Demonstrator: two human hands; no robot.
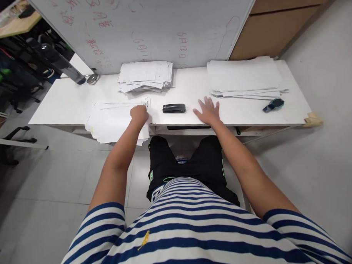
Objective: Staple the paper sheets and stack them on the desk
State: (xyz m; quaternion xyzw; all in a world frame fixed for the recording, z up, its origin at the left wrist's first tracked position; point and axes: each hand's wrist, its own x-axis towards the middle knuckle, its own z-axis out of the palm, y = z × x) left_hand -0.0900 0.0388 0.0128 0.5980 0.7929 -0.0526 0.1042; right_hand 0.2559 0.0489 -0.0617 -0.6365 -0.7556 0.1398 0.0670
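Note:
My left hand (139,114) is closed, resting at the right edge of a loose stack of white papers (112,119) that overhangs the desk's front edge. Whether a sheet is between its fingers is hidden. A black stapler (174,108) lies on the white desk (188,85) between my two hands. Flat on the desk to the right of the stapler, my right hand (208,111) is open with its fingers spread and holds nothing. Behind the stapler sits another paper stack (146,73), its sheets unevenly piled.
A larger paper stack (245,75) stands at the back right, with a dark blue-green object (273,105) in front of it. A whiteboard (161,28) with red writing rises behind the desk. At the back left are a dark bottle (60,61) and a small round object (92,79).

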